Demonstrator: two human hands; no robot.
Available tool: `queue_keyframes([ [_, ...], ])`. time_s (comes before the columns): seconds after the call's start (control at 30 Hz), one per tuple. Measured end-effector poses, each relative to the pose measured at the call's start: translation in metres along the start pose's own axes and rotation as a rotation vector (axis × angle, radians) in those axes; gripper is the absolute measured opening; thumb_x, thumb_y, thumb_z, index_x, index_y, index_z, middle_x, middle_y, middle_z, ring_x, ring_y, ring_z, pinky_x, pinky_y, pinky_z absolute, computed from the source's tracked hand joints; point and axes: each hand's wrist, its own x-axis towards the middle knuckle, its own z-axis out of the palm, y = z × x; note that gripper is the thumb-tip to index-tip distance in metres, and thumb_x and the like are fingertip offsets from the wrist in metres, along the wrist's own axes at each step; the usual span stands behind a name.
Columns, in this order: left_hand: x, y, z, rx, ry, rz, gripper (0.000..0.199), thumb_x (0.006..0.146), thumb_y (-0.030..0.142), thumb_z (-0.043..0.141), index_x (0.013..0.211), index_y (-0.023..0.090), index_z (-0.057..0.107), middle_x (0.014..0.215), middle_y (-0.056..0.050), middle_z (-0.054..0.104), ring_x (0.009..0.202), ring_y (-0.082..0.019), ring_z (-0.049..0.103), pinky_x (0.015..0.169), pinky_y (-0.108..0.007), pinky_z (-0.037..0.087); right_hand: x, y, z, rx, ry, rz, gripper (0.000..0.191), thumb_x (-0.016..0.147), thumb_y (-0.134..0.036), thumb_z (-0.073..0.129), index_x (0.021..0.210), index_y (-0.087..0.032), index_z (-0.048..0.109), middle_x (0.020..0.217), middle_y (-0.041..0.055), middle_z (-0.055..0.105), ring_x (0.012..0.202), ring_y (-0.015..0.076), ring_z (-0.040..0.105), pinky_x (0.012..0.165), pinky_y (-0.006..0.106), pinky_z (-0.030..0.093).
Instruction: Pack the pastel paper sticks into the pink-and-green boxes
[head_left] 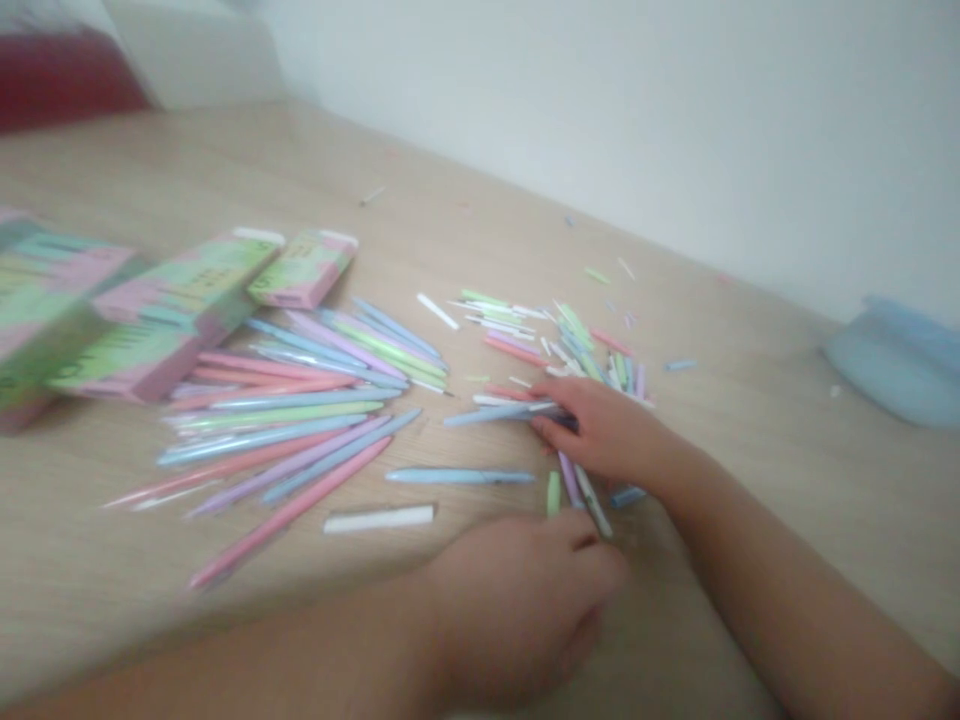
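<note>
Pale wood worktop (pixel 187 170) runs along a white wall (pixel 675 130). Blue pouch (pixel 892 365) sits at the far right, against the wall. Printed green-and-pink boxes (pixel 172 310) are stacked and lying at the left, blurred, text unreadable. Just right of them, pastel pens (pixel 277 430) lie in loose rows: pink, blue, lilac, green, mostly parallel. Further right, a scattered pile of pen parts (pixel 555 345) lies at odd angles, mixed colours and white pieces.

Right hand (pixel 607 430) is at the near edge of that pile, fingers curled and closed around a blue pen (pixel 487 413), which sticks out left. Left hand (pixel 525 610) is lower, near the worktop edge, fingers curled; can't tell if it pinches anything. Its fingertips are just beside a green piece (pixel 553 493) and a white piece (pixel 592 500). Single white barrel (pixel 379 518) lies apart, left of the left hand.
</note>
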Motion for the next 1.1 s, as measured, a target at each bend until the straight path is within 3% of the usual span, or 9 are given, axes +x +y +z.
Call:
queue_keyframes([
  [0.27, -0.003, -0.001, 0.011, 0.24, 0.073, 0.003, 0.014, 0.098, 0.022, 0.06, 0.112, 0.022, 0.062, 0.107, -0.005, 0.065, 0.094, -0.027, 0.063, 0.087, -0.046, 0.056, -0.035, 0.013, 0.013, -0.024, 0.108, 0.056, 0.058, 0.105, -0.049, 0.053, 0.153, -0.016, 0.048, 0.152, 0.0203, 0.056, 0.143, 0.0361, 0.051, 0.119, 0.058, 0.042],
  [0.4, -0.003, -0.002, 0.013, 0.266, 0.091, -0.028, 0.011, 0.1, 0.025, 0.057, 0.108, 0.021, 0.064, 0.108, -0.007, 0.066, 0.1, -0.03, 0.061, 0.09, -0.05, 0.055, -0.094, -0.001, 0.017, 0.019, 0.132, 0.051, 0.054, 0.106, -0.041, 0.053, 0.157, -0.024, 0.043, 0.161, 0.0153, 0.048, 0.152, 0.0329, 0.042, 0.124, 0.058, 0.039],
  [0.5, -0.003, -0.003, 0.014, 0.277, 0.126, -0.047, 0.01, 0.1, 0.024, 0.057, 0.107, 0.022, 0.064, 0.108, -0.005, 0.067, 0.103, -0.03, 0.06, 0.093, -0.052, 0.054, -0.146, -0.025, 0.031, 0.043, 0.123, 0.113, 0.063, 0.105, -0.038, 0.055, 0.164, -0.03, 0.032, 0.169, 0.0094, 0.039, 0.157, 0.0295, 0.036, 0.127, 0.054, 0.038],
  [0.6, -0.004, -0.002, 0.016, 0.307, 0.156, -0.074, 0.015, 0.098, 0.024, 0.059, 0.113, 0.023, 0.062, 0.114, -0.005, 0.066, 0.105, -0.03, 0.06, 0.093, -0.052, 0.054, -0.178, -0.045, 0.048, 0.024, 0.134, 0.148, 0.074, 0.103, -0.038, 0.057, 0.169, -0.031, 0.023, 0.175, 0.0082, 0.027, 0.159, 0.0323, 0.031, 0.125, 0.056, 0.04],
  [0.73, -0.003, 0.0, 0.018, 0.374, 0.199, -0.112, 0.017, 0.1, 0.026, 0.056, 0.116, 0.022, 0.062, 0.121, -0.007, 0.066, 0.103, -0.029, 0.061, 0.09, -0.048, 0.054, -0.181, -0.051, 0.061, -0.009, 0.16, 0.157, 0.074, 0.104, -0.039, 0.056, 0.169, -0.031, 0.022, 0.177, 0.0075, 0.021, 0.161, 0.0337, 0.026, 0.125, 0.059, 0.04],
  [1.1, -0.005, 0.002, 0.0, 0.437, 0.326, -0.116, 0.028, 0.107, 0.033, 0.049, 0.125, 0.02, 0.066, 0.124, -0.008, 0.068, 0.109, -0.028, 0.061, 0.092, -0.047, 0.05, -0.175, -0.052, 0.064, -0.056, 0.196, 0.123, 0.07, 0.106, -0.037, 0.054, 0.168, -0.028, 0.022, 0.177, 0.0126, 0.02, 0.162, 0.0343, 0.022, 0.125, 0.064, 0.036],
])
